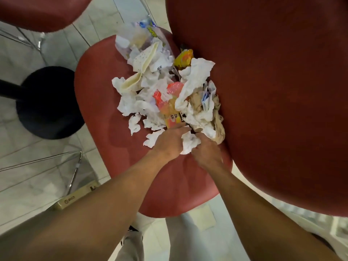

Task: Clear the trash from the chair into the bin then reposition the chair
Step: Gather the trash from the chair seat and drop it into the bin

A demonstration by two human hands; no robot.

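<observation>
Head view: I look straight down on a red chair seat [105, 102] heaped with trash [165, 87], my two bare arms reaching in from the bottom of the frame. My left hand [169, 142] and right hand [207, 153] meet at the near edge of the heap, with a crumpled white tissue [190, 144] caught between them. The left fingers [180, 129] stretch forward over the tissue toward an orange-and-yellow wrapper [172, 117] lying just beyond their tips; they look fairly straight, pressing on the paper. The right fingers are tucked under the tissue and blurred, so I cannot tell whether they are curled round it or only touching it.

Beyond the fingertips, the pile spreads up the seat: more white tissues, a pink-red plastic piece [174, 88], a brown paper wad [218, 117] just right of the right hand, a yellow wrapper [183, 57] farther off, a cream perforated sheet [145, 59], and at the far end a clear plastic bag [143, 34] with blue and yellow print. The chair's red backrest [282, 91] rises right of the hands and fills that side of the frame.

Well left of the hands, a black round base [49, 102] stands on the pale tiled floor [22, 166]. A second red seat [41, 12] shows at the far left. A small cardboard box [75, 198] lies on the floor beside my left forearm.
</observation>
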